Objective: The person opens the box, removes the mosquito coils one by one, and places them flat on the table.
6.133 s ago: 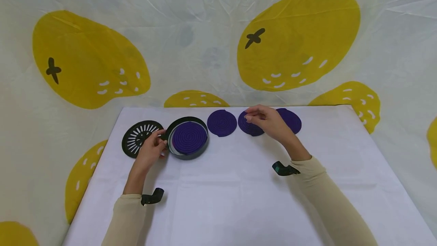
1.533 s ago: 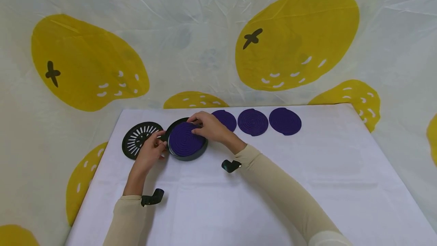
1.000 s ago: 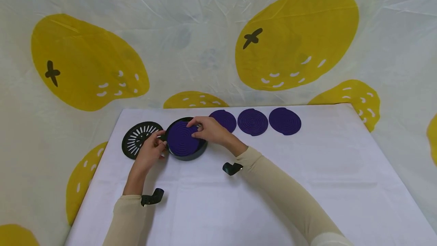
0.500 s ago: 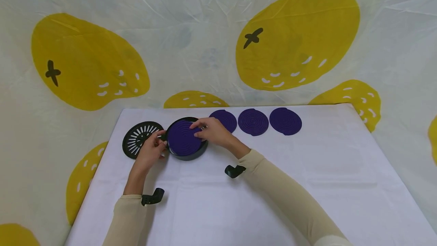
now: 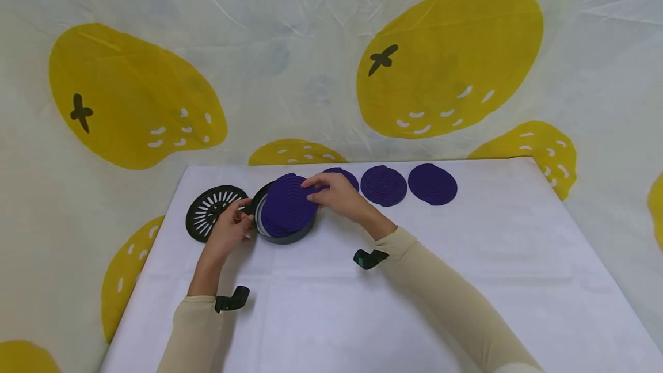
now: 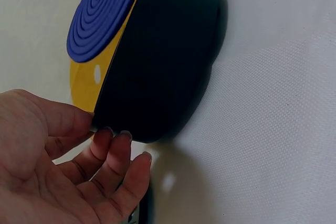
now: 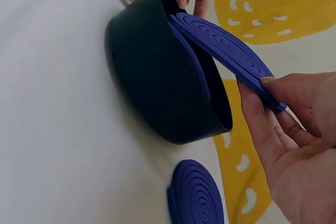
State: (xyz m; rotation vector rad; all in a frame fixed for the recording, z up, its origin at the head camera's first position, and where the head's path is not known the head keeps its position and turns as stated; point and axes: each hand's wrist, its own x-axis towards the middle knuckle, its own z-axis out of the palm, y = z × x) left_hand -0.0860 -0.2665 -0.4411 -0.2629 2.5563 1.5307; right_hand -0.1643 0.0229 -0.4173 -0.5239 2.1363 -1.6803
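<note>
My left hand (image 5: 228,229) pinches the near-left rim of a dark round coaster holder (image 5: 284,240), which stands on the white table; the left wrist view shows thumb and fingertips at the holder's (image 6: 157,61) edge. Between thumb and fingers of my right hand (image 5: 339,195) is a purple spiral coaster (image 5: 291,203), gripped at its right edge. It is tilted over the opening, its far end close to the rim in the right wrist view. Beneath it, a second purple coaster (image 7: 190,59) leans inside the holder.
To the right, three more purple spiral coasters lie in a row along the table's back edge: one (image 5: 346,176) partly behind my right hand, a middle one (image 5: 384,186) and a far one (image 5: 433,184). A black slotted disc (image 5: 209,210) lies left of the holder.
Six seconds ago my right hand was over the row, holding nothing. It came left to the holder and pinched a coaster there, now raised up and rightward, exposing another beneath. My left hand stayed put.
</note>
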